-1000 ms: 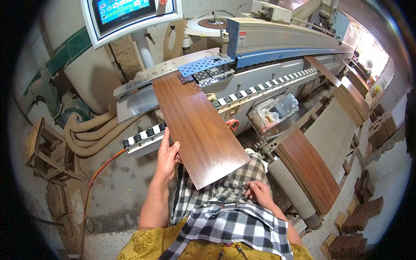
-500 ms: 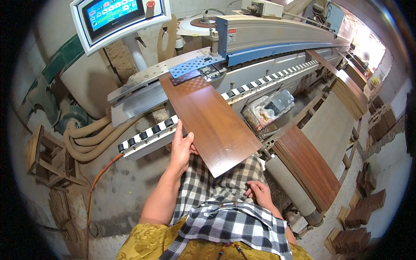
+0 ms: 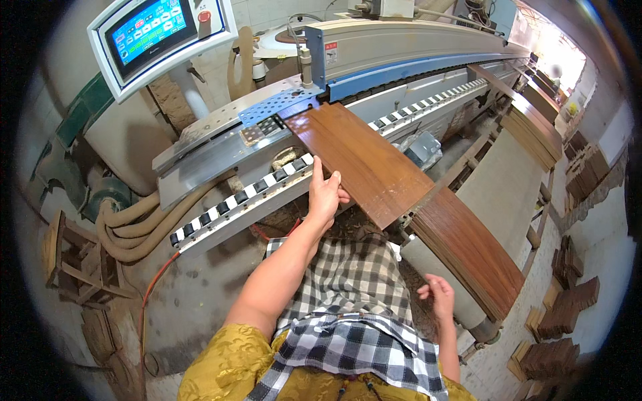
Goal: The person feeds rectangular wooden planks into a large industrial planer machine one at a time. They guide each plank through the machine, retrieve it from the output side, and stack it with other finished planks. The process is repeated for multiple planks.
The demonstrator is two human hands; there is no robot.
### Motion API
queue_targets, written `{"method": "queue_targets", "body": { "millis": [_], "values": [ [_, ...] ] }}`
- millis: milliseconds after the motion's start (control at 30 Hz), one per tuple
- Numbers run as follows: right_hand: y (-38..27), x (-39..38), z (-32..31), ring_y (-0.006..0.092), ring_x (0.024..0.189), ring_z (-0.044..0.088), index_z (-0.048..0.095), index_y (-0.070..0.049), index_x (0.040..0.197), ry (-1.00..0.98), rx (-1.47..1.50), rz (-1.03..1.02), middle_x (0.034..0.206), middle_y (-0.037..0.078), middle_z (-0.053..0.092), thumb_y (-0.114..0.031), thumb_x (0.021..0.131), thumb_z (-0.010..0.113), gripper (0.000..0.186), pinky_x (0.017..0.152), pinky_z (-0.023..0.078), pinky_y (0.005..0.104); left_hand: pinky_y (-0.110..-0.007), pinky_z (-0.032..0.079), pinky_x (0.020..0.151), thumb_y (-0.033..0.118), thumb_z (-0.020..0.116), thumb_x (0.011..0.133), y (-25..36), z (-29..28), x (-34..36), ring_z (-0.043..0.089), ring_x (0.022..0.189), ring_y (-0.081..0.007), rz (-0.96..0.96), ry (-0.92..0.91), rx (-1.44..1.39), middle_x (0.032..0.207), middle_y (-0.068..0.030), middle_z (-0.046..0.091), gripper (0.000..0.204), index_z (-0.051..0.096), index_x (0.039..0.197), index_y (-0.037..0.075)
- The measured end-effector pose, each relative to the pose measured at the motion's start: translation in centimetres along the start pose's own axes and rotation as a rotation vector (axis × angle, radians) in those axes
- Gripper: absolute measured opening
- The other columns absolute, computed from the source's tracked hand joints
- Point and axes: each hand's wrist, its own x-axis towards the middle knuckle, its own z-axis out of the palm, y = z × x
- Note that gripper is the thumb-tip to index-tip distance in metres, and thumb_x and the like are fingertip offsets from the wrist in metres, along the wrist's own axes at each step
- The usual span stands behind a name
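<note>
A brown wood-grain board [image 3: 364, 164] lies across the roller rail, its far end at the edge-working machine [image 3: 414, 57] beside the blue perforated guard. My left hand [image 3: 324, 195] is at the board's left edge. Its index finger lies straight along the edge, the thumb touches it, and the other fingers curl beneath. The board's near right corner reaches over the stack of brown boards [image 3: 468, 247]. Apart from everything, my right hand [image 3: 438, 294] hangs near the stack's roller, fingers loosely bent and holding nothing.
The black-and-white roller rail [image 3: 241, 200] runs in front of the machine. At upper left stands a control screen [image 3: 150, 33]. Dust hoses [image 3: 134, 234] and an orange cable [image 3: 152, 287] lie left. More board stacks [image 3: 531, 137] stand along the right. A wire basket holds a clear container [image 3: 422, 150].
The board has moved right along the machine, my left hand going with it. My right hand has shifted right, away from my lap. The view has turned slightly.
</note>
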Motion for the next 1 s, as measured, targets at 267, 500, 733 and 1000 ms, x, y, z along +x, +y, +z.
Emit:
{"method": "queue_targets", "body": {
  "millis": [267, 500, 733, 1000],
  "values": [
    [-2.0, -1.8, -11.9, 0.0065, 0.058, 0.051, 0.057, -0.002, 0.104, 0.621, -0.192, -0.266, 0.073, 0.004, 0.061, -0.019, 0.09, 0.048, 0.024, 0.055, 0.042, 0.0192, -0.027, 0.048, 0.049, 0.015, 0.038, 0.092, -0.8, 5.9, 3.6, 0.054, 0.057, -0.0137, -0.057, -0.044, 0.068, 0.079, -0.0098, 0.055, 0.062, -0.002, 0.14, 0.013],
    [0.5, -4.1, -21.8, 0.027, 0.109, 0.048, 0.044, 0.004, 0.122, 1.186, -0.793, -0.148, 0.122, 0.019, 0.048, -0.024, 0.088, 0.048, 0.044, 0.093, 0.035, 0.0334, -0.036, 0.048, 0.066, 0.014, 0.047, 0.082, -12.1, 11.5, 1.2, 0.059, 0.074, -0.0306, 0.125, -0.248, 0.484, 0.087, -0.017, 0.059, 0.038, 0.041, 0.117, 0.001],
    [3.5, -3.8, -23.8, 0.0288, 0.116, 0.042, 0.04, 0.006, 0.125, 0.993, -0.529, -0.032, 0.127, 0.02, 0.044, -0.028, 0.087, 0.048, 0.051, 0.097, 0.03, 0.0337, -0.034, 0.021, 0.105, 0.033, 0.051, 0.083, -15.5, 13.9, -0.7, 0.022, 0.129, -0.0311, 0.013, -0.687, 0.834, 0.141, -0.0187, 0.02, 0.069, 0.02, 0.136, 0.003],
    [3.2, -5.4, -23.2, 0.0264, 0.109, 0.049, 0.049, 0.004, 0.119, 1.028, -0.693, -0.084, 0.12, 0.017, 0.052, -0.029, 0.089, 0.047, 0.045, 0.093, 0.034, 0.0311, -0.035, 0.025, 0.103, 0.031, 0.05, 0.084, -15.7, 13.0, -1.7, 0.026, 0.128, -0.0294, 0.073, -0.704, 0.919, 0.141, -0.0151, 0.022, 0.068, 0.018, 0.137, 0.004]
  ]
}}
